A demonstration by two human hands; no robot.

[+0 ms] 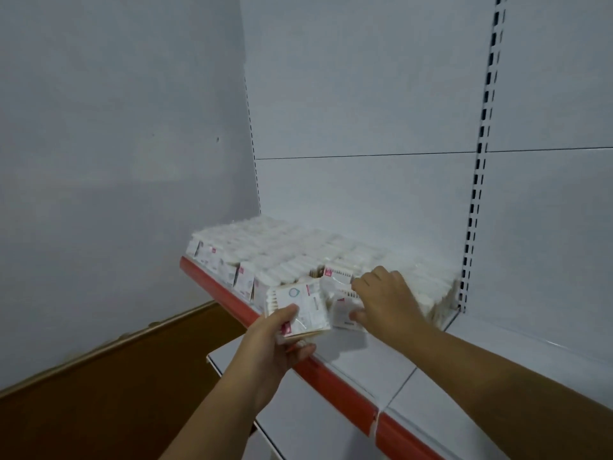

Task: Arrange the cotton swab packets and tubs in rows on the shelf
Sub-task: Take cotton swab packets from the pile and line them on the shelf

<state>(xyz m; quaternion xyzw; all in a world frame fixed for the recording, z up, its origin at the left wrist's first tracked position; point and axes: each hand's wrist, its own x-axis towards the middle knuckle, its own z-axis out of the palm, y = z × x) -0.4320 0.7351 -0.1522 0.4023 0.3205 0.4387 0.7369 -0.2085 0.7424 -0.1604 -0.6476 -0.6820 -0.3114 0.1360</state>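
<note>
Rows of white cotton swab packets (pixel 282 250) fill the left part of the white shelf (pixel 365 356), which has a red front strip. My left hand (pixel 268 346) grips a small stack of packets (pixel 302 307) just above the shelf's front edge. My right hand (pixel 384 297) pinches one upright packet (pixel 341 303) at the front of the rows, thumb below and fingers on top. No tubs are visible.
A slotted upright (pixel 477 180) runs up the white back panel at the right end of the rows. A second shelf (pixel 331 426) lies lower down. Brown floor with a skirting board (pixel 109 346) lies to the left below a grey wall.
</note>
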